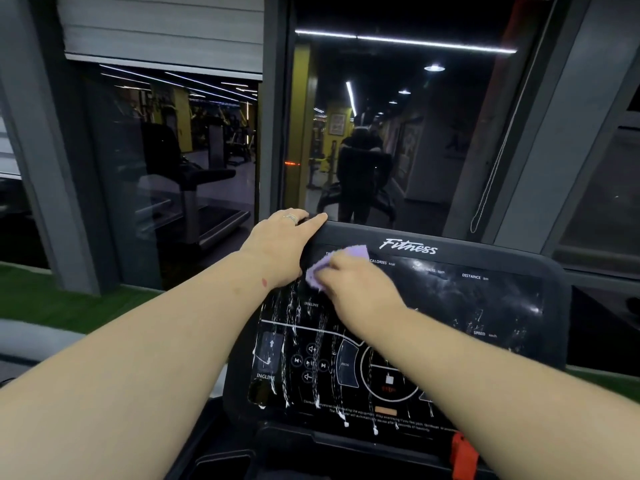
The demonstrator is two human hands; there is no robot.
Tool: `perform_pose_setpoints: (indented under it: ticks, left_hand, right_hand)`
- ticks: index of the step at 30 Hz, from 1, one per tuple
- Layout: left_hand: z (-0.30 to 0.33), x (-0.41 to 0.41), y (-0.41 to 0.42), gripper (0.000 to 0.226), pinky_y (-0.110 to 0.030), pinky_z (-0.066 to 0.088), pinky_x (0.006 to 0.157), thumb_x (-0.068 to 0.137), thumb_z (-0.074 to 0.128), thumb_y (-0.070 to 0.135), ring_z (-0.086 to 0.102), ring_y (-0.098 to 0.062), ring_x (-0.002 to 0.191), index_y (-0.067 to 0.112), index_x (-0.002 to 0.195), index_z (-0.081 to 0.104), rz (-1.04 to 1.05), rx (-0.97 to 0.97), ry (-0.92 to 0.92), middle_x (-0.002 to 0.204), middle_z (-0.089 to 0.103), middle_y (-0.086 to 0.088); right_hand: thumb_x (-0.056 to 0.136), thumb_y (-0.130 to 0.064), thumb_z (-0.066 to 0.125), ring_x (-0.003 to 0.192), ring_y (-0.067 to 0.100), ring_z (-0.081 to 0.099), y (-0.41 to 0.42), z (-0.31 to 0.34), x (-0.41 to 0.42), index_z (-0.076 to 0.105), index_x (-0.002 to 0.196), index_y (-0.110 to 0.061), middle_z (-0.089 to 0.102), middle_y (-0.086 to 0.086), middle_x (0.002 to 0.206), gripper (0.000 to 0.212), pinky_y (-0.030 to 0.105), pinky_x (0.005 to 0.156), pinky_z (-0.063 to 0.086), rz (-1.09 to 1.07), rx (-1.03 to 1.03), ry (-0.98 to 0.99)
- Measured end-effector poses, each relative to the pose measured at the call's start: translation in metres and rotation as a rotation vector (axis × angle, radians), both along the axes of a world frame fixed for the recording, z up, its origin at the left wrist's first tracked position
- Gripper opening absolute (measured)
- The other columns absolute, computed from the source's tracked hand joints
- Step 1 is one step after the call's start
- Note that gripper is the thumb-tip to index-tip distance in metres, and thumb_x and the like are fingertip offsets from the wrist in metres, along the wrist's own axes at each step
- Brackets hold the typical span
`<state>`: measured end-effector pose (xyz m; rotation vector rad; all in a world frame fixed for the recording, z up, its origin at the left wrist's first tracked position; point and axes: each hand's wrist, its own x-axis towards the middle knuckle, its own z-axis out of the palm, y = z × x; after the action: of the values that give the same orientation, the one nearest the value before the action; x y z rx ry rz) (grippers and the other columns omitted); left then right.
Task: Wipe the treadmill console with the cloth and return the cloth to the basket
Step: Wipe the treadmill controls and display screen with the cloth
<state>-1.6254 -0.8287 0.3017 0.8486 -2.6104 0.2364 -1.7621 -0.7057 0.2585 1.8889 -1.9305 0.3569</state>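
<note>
Window (398, 133): far, dark glass behind the console, reflecting ceiling lights and gym machines.

Console (485, 306): black panel, long axis running left to right, face tilted up toward me. Writing that reads: "Fitness" in white script along the far edge; below it "CALORIES kcal" and "DISTANCE km"; "INCLINE" twice on the left, once mid-panel and once near the arrow keys; "SPEED" at right; "PROG" on a curved key. The fine print along the near edge is too blurred to read. White streaks (287, 358) run down the left half, far to near.

My left hand (280, 247): on the console's far left corner, fingers curled over the top edge and holding it. Ring (291, 218) on one finger.

My right hand (356, 289): on the upper left of the panel, just right of my left hand, fingers bent down over the cloth, pressing it to the panel.

Cloth (346, 258): lilac, bunched, mostly under my right hand; the showing part sticks out far and left of my fingers. Its long axis I cannot tell.

Red tab (462, 455): near right, below the console.
</note>
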Motion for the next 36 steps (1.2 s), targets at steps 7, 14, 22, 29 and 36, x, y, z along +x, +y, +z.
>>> perform_pose_setpoints:
  ticks: [7,14,22,29,36]
  left_hand:
    - [0.002,0.001,-0.006,0.094,-0.038,0.042,0.110,0.085,0.064,0.009,0.029,-0.023,0.147,0.036,0.162,0.017,-0.037,-0.018,0.014,0.164,0.028,0.003]
    - [-0.002,0.001,-0.003,0.096,-0.039,0.034,0.119,0.088,0.060,0.003,0.016,-0.023,0.155,0.034,0.163,0.010,-0.043,0.017,-0.003,0.169,0.018,-0.002]
    - [-0.014,0.005,0.032,0.051,-0.032,0.045,0.102,0.081,0.067,0.015,0.053,-0.017,0.120,0.021,0.132,0.063,-0.248,0.245,0.359,0.131,0.057,0.001]
    - [-0.033,-0.006,0.051,0.036,-0.021,0.043,0.082,0.086,0.070,0.017,0.054,-0.008,0.099,0.029,0.119,0.065,-0.310,0.418,0.307,0.106,0.057,0.006]
    - [-0.045,-0.018,0.062,0.046,-0.036,0.053,0.081,0.089,0.056,0.005,0.056,-0.017,0.096,0.043,0.114,0.060,-0.302,0.293,0.248,0.112,0.052,0.008]
  right_hand:
    - [0.090,-0.017,0.063,0.097,0.028,0.057,-0.001,0.001,0.015,0.071,0.095,-0.026,0.056,-0.002,0.106,0.014,0.034,0.073,0.052,0.062,0.092,-0.003]
    - [0.078,-0.004,0.059,0.092,0.028,0.056,0.006,-0.035,0.017,0.068,0.101,-0.029,0.050,-0.003,0.100,0.035,0.040,0.064,0.055,0.108,0.183,0.008]
    - [0.083,-0.009,0.065,0.096,0.025,0.051,0.023,-0.004,0.007,0.057,0.112,-0.022,0.060,-0.001,0.103,0.033,0.034,0.076,0.045,0.027,-0.088,-0.020]
    - [0.079,-0.018,0.063,0.102,0.012,0.052,0.055,0.000,-0.014,0.059,0.113,-0.022,0.058,-0.008,0.108,0.034,0.021,0.090,0.041,0.214,-0.064,-0.179]
    - [0.098,-0.034,0.058,0.090,0.021,0.054,0.043,0.054,-0.065,0.065,0.089,-0.020,0.065,-0.006,0.087,0.018,0.035,0.078,0.043,-0.123,-0.345,-0.226]
